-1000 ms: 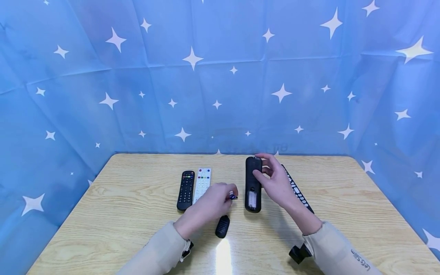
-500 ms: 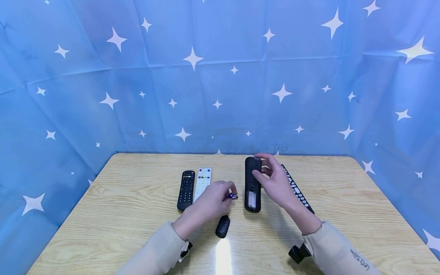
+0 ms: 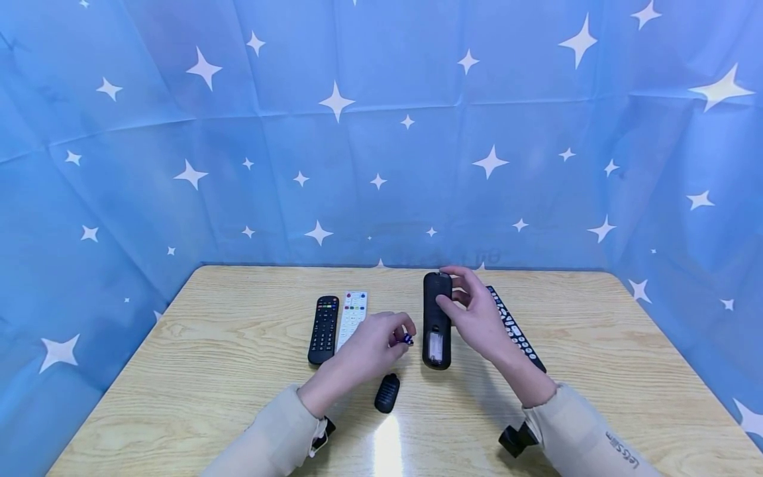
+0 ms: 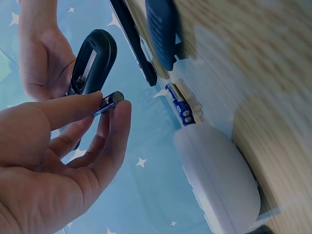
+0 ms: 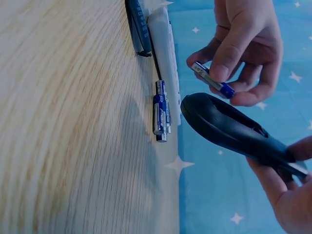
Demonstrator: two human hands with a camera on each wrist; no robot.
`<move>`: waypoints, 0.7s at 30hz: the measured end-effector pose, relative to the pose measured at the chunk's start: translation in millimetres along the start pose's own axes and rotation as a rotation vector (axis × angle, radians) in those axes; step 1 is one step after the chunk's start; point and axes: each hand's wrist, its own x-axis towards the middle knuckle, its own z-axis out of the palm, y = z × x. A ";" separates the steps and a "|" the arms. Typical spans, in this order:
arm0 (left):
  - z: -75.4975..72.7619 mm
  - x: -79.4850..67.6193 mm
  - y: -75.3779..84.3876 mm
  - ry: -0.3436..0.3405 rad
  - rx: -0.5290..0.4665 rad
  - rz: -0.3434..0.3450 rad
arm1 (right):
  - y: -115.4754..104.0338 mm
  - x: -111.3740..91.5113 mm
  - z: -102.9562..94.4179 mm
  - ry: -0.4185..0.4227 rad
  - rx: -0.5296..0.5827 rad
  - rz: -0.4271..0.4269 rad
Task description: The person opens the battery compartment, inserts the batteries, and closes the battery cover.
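In the head view my left hand point(image 3: 375, 341) is over the middle of the table. Between thumb and fingertips it pinches a small blue-and-silver battery point(image 5: 214, 80), which the left wrist view shows end-on. My right hand point(image 3: 479, 321) grips a black remote control point(image 3: 437, 311) near its upper end, back side facing up. The remote's battery compartment point(image 3: 436, 346) is uncovered, and a metal spring shows inside it in the left wrist view. A ribbed black battery cover point(image 3: 387, 393) lies on the table below my left hand. More batteries point(image 5: 160, 112) lie side by side on the table.
A black remote point(image 3: 324, 331) and a white remote point(image 3: 353, 317) lie left of my left hand. Another dark remote with pale buttons point(image 3: 517, 331) lies slanted beside my right forearm. Behind the wooden table point(image 3: 208, 384) hangs a blue star-patterned cloth point(image 3: 381, 146).
My left hand has risen slightly and shifted a little right with the battery, whose angle has changed. The remote in my right hand has drifted slightly left.
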 end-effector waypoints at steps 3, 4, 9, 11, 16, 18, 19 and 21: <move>0.3 0.0 0.6 0.016 -0.019 0.009 | 0.2 0.1 0.2 -0.001 -0.001 -0.002; 0.4 0.0 0.7 0.022 -0.029 0.013 | 0.0 0.0 0.2 0.000 0.000 -0.003; 1.6 -0.2 1.2 0.051 -0.097 0.034 | -0.2 -0.1 0.4 0.000 0.015 -0.001; 2.1 -0.5 2.0 0.058 -0.120 0.035 | 0.0 0.0 0.7 -0.001 0.020 0.003; 3.4 -0.2 4.7 0.069 -0.159 0.053 | -0.3 -0.2 1.1 -0.005 0.022 0.004; 4.1 0.1 5.5 0.074 -0.173 0.061 | -0.6 -0.3 1.2 -0.007 0.022 -0.002; 4.7 0.3 5.7 0.076 -0.181 0.064 | -0.8 -0.4 1.1 -0.009 0.025 -0.003; 5.4 0.3 6.5 0.079 -0.197 0.061 | -1.1 -0.5 0.8 -0.013 0.029 -0.007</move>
